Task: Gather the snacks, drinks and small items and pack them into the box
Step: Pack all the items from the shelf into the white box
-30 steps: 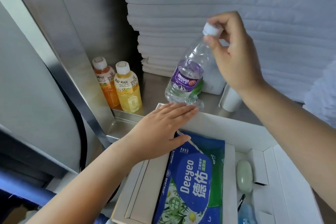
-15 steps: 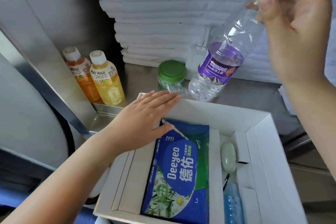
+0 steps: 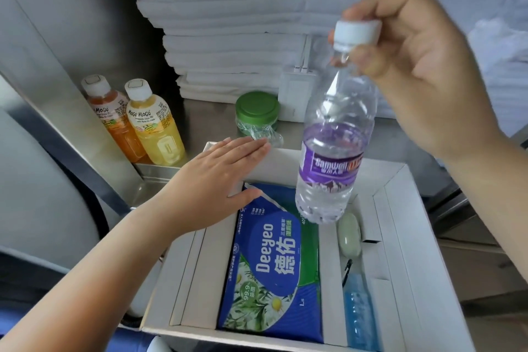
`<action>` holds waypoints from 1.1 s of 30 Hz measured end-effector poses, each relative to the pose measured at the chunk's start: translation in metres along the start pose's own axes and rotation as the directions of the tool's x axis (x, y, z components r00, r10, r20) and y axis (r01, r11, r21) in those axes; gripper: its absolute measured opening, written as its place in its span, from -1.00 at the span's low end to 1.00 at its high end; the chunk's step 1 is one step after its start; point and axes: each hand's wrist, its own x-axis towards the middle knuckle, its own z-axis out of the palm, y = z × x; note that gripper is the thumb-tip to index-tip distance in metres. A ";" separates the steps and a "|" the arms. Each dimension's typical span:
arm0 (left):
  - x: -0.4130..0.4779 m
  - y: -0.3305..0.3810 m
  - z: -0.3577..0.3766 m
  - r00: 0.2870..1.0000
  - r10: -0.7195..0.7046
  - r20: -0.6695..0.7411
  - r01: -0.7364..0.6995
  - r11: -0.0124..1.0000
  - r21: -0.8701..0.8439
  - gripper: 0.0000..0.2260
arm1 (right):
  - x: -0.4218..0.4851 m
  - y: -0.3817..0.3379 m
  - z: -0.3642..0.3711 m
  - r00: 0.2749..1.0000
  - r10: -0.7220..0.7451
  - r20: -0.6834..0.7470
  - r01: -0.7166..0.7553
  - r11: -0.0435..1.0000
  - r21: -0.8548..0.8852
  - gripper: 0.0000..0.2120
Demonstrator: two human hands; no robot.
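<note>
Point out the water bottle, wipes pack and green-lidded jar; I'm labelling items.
water bottle (image 3: 331,168), head view, purple label.
wipes pack (image 3: 271,260), head view, blue front.
green-lidded jar (image 3: 257,107), head view, lid top.

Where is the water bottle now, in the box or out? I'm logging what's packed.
Out: the right hand holds the water bottle by its cap above the box.

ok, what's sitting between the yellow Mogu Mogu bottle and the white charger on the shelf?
Head view: a green-lidded jar stands between the yellow Mogu Mogu bottle and the white charger, with crinkled clear wrap at its base. Otherwise bare steel shelf.
</note>
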 end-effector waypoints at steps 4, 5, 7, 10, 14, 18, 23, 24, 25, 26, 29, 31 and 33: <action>0.001 -0.001 0.001 1.000 -0.003 -0.003 0.003 1.000 -0.003 -0.40 | -0.023 0.005 0.011 0.989 0.121 0.086 -0.116 0.991 -0.063 -0.79; 0.001 -0.001 0.001 1.000 -0.001 -0.010 0.001 1.000 -0.006 -0.39 | -0.026 0.006 0.013 0.984 0.143 0.105 -0.136 0.988 -0.071 -0.78; 0.001 0.000 0.001 0.999 0.008 -0.034 -0.008 1.000 -0.014 -0.39 | -0.030 0.006 0.017 0.971 0.180 0.159 -0.169 0.982 -0.080 -0.78; 0.001 0.000 -0.001 0.997 0.013 -0.074 -0.016 0.999 -0.044 -0.39 | -0.031 0.004 0.024 0.926 0.217 0.308 -0.198 0.976 -0.092 -0.77; -0.003 0.001 -0.002 0.989 0.001 -0.145 -0.022 0.989 -0.143 -0.45 | -0.040 0.005 0.039 0.831 0.265 0.490 -0.213 0.964 -0.161 -0.77; -0.011 0.001 -0.005 0.995 0.005 -0.096 -0.026 0.974 -0.226 -0.45 | -0.050 0.005 0.053 0.738 0.283 0.613 -0.222 0.959 -0.175 -0.77; -0.023 -0.003 -0.010 0.993 -0.045 -0.107 0.013 0.961 -0.276 -0.51 | -0.056 0.004 0.069 0.685 0.299 0.664 -0.363 0.931 -0.044 -0.70; -0.025 -0.003 -0.010 0.992 -0.057 -0.114 0.023 0.960 -0.279 -0.57 | -0.058 0.004 0.072 0.671 0.309 0.674 -0.390 0.920 -0.033 -0.68; -0.028 -0.004 -0.010 0.991 -0.064 -0.117 0.028 0.957 -0.287 -0.60 | -0.060 0.005 0.074 0.649 0.316 0.693 -0.397 0.916 -0.046 -0.69; -0.030 -0.003 -0.011 0.992 -0.063 -0.109 0.027 0.951 -0.307 -0.60 | -0.062 0.007 0.076 0.609 0.321 0.725 -0.380 0.921 -0.089 -0.70; -0.037 0.002 -0.013 1.000 -0.021 0.003 0.020 0.916 -0.401 -0.68 | -0.071 0.010 0.075 0.408 0.364 0.837 -0.237 0.928 -0.288 -0.69; -0.042 0.005 -0.013 0.989 0.018 0.148 0.038 0.930 -0.366 -0.73 | -0.080 0.014 0.073 0.288 0.423 0.859 -0.169 0.905 -0.389 -0.58; -0.045 0.010 -0.012 0.963 0.048 0.264 0.027 0.962 -0.272 -0.69 | -0.088 0.016 0.070 0.211 0.470 0.857 -0.144 0.882 -0.448 -0.46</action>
